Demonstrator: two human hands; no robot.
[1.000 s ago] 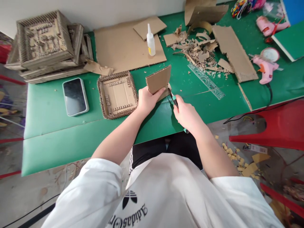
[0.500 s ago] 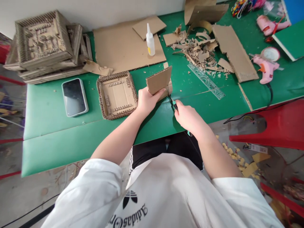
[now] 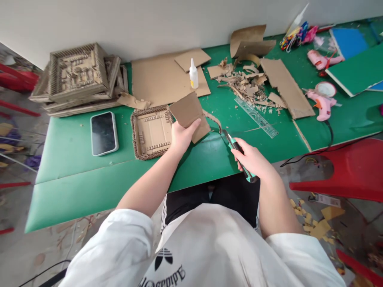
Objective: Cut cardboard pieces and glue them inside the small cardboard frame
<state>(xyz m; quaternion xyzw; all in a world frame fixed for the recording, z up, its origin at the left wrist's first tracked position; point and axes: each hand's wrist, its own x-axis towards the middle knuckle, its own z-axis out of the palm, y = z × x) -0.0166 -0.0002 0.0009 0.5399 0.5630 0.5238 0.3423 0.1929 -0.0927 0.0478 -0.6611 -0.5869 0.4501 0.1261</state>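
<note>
— Why hold the cardboard piece (image 3: 187,108) tilted in the left hand (image 3: 182,137), above the desk (image 3: 203,165)?
— Seemingly to turn its edge toward the utility knife (image 3: 235,144), gripped in the right hand (image 3: 251,157) (curled strip (image 3: 213,116) in between).

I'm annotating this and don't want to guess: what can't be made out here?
All in the head view:
Left hand: fingers behind the held cardboard, hidden by it.
Cardboard tray: part of its right side, covered by the held cardboard and left hand.
Cutter: part of the handle, wrapped by the right hand.
Clear ruler: markings too small to read.
Green board: right end, cut off by the picture's edge.
</note>
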